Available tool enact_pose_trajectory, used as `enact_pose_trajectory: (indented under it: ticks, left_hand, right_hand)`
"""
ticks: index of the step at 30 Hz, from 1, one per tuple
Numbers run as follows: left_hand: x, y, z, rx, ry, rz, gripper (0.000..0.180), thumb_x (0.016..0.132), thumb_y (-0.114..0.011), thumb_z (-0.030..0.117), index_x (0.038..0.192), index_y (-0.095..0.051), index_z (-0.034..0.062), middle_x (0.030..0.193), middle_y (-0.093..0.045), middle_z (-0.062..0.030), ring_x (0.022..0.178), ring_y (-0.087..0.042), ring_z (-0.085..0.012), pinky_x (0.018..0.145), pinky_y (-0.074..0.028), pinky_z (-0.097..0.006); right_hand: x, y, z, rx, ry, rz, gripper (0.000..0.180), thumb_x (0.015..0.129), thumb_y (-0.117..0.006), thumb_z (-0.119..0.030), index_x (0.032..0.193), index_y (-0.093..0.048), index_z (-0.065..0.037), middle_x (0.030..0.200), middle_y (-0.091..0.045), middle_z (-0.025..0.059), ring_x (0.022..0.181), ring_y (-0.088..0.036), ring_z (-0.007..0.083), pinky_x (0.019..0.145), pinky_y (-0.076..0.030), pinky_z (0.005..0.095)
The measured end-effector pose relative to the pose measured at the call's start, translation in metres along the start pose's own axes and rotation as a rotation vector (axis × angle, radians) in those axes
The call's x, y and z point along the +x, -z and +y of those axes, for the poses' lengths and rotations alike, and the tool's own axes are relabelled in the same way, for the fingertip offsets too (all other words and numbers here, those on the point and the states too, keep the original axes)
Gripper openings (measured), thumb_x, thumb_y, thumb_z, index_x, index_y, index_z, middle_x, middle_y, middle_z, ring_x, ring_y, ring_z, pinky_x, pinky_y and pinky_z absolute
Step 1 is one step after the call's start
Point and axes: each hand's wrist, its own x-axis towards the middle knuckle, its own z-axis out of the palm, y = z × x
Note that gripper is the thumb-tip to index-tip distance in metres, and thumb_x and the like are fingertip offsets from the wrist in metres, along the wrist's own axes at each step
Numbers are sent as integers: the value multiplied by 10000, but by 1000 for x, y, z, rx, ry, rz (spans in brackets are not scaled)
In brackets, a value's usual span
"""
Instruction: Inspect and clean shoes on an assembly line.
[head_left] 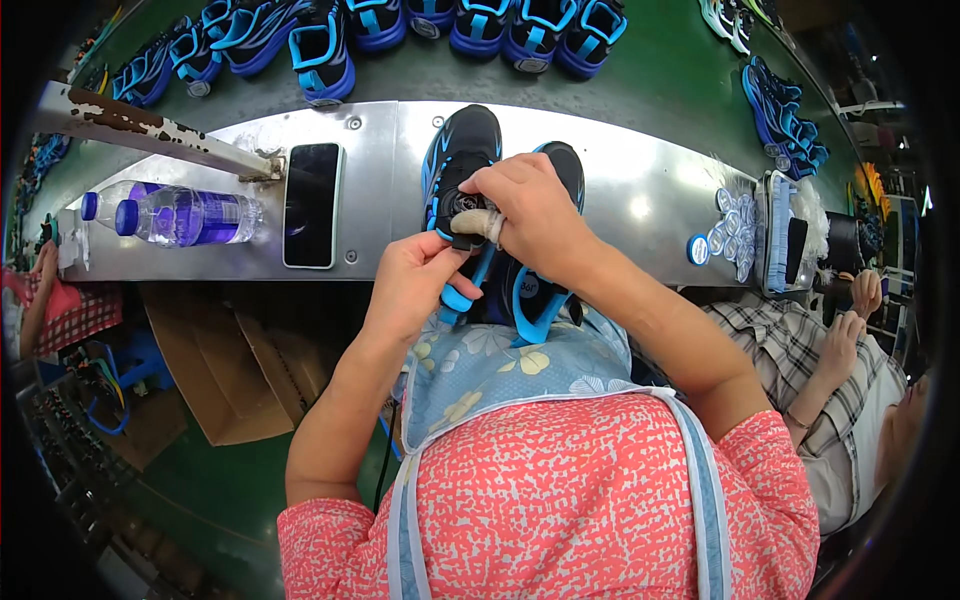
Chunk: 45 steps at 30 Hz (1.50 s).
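Toe pointing away, a black sneaker with blue trim (470, 135) rests on the metal edge in front of me. My left hand (412, 285) pinches its tongue near the collar, thumb and fingers together. Bent over the laces, my right hand (540, 215) grips the upper part of the tongue beside a round dark piece (467, 202). A beige cloth cover (478, 225) wraps one of its fingers. The matching sneaker (566, 165) lies just right of the first, partly hidden under my right hand and wrist. Both heels extend over the table's near edge toward my apron.
Left are a phone (312, 205), two water bottles (190, 215) and a rusty metal bar (160, 130). Right are round stickers (735, 230) and a clear bin (778, 230). More sneakers (322, 55) line the green belt (660, 90). Another person (830, 370) sits at right; a cardboard box (215, 360) stands below.
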Motion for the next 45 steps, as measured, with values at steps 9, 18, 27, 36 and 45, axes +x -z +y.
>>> enact_pose_trajectory:
  ticks: [9,18,27,36,45]
  left_hand:
    - [-52,-18,4,1130,-842,200,482,744,-720,188,1150,-545,-3,1026,-606,-148,887,-594,-277,785,-458,-381]
    - [9,-25,15,1173,-582,57,415,756,-588,102,1170,-557,85,810,-629,-171,758,-603,-376,676,-473,-464]
    - [12,0,116,1117,-658,140,492,695,-583,-25,1176,-571,79,896,-642,-204,819,-628,-374,700,-489,-390]
    - [155,47,259,1101,-1024,867,425,727,-538,127,1144,-613,116,861,-642,-236,806,-624,-410,731,-490,-471]
    - [306,78,297,1500,-790,544,483,789,-536,188,1262,-517,88,1073,-607,-263,1008,-576,-418,884,-452,-448]
  right_hand:
    - [-32,93,52,108,-678,-366,391,874,-614,-331,1121,-583,-29,843,-651,183,759,-637,238,657,-494,368]
    - [-53,91,44,134,-473,-374,350,884,-608,-202,1210,-559,-84,765,-628,111,702,-591,181,680,-470,312]
    - [-25,133,47,526,-515,64,200,925,-537,-99,1089,-645,-65,816,-618,15,730,-556,78,673,-463,225]
    - [-12,128,61,485,-620,-74,217,898,-571,-151,1078,-645,-55,867,-655,62,775,-597,137,730,-484,281]
    - [57,190,158,170,-377,69,258,883,-619,-256,1065,-654,-76,925,-676,72,829,-624,167,743,-496,307]
